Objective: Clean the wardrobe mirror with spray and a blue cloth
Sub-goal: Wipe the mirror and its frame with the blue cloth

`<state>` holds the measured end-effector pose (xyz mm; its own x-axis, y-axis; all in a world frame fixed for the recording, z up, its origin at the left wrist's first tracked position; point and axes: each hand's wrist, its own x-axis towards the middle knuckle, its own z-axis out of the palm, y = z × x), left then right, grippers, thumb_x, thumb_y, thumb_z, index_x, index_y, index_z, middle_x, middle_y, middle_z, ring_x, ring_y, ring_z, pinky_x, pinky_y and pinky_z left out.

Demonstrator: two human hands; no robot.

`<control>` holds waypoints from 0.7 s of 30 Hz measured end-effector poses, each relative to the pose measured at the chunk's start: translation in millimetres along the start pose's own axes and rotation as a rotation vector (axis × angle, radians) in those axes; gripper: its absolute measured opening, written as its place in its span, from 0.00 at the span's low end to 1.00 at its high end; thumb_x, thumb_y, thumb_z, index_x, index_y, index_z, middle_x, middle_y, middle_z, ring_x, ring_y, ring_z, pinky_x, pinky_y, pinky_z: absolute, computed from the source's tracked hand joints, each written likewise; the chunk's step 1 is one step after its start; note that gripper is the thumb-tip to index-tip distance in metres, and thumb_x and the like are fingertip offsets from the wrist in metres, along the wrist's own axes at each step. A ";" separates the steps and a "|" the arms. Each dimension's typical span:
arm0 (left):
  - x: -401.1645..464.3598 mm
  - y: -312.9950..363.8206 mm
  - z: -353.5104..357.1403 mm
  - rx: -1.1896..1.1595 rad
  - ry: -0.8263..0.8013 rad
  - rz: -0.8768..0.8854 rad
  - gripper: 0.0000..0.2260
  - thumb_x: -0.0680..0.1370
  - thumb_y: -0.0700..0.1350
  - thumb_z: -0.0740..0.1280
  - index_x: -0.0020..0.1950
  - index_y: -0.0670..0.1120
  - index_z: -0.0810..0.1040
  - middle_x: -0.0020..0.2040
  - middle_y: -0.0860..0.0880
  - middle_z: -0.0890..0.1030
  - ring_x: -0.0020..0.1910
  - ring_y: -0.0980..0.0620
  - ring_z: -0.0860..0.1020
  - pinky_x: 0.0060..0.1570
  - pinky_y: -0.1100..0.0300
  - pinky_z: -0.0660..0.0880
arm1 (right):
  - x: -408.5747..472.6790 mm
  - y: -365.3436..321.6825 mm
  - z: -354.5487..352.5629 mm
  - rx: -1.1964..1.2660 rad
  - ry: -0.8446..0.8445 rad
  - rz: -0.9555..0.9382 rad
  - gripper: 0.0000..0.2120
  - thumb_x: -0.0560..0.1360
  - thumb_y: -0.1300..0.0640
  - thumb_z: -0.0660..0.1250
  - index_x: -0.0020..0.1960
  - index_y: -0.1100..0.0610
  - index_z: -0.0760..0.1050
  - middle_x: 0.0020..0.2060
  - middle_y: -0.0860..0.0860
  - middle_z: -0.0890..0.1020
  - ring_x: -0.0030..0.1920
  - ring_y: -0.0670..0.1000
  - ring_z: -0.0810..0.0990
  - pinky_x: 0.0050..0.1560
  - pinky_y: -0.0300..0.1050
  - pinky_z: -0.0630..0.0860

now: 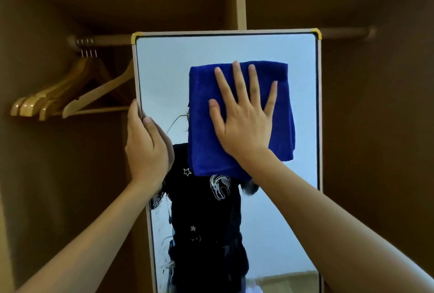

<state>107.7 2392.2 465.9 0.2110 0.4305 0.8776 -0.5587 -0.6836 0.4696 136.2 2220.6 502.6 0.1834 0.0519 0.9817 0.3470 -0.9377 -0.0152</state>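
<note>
Her right hand [244,116] lay flat, fingers spread, on the fuzzy folded cloth [242,119] against the glossy rectangular mirror [164,76]; left hand [146,144] gripped its frame

A home wardrobe interior; wooden hangers [70,95] on a rail [110,39], brown panels, framed mirror [164,69].

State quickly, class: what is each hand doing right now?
Left hand: grips the mirror frame's left edge.
Right hand: open, fingers spread, pressing the blue cloth flat on the glass.
</note>
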 end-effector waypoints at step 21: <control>2.8 -2.6 -1.8 -0.079 -0.047 -0.013 0.20 0.85 0.46 0.50 0.78 0.47 0.57 0.74 0.48 0.68 0.72 0.50 0.67 0.70 0.50 0.67 | -1.2 -38.6 8.1 -0.009 -0.008 -0.033 0.28 0.81 0.39 0.46 0.79 0.44 0.48 0.79 0.49 0.51 0.79 0.54 0.46 0.75 0.65 0.40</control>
<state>108.4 2396.3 467.0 0.2551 0.4098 0.8758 -0.6168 -0.6285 0.4738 130.0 2259.5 500.5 0.1794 0.0861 0.9800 0.3451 -0.9384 0.0193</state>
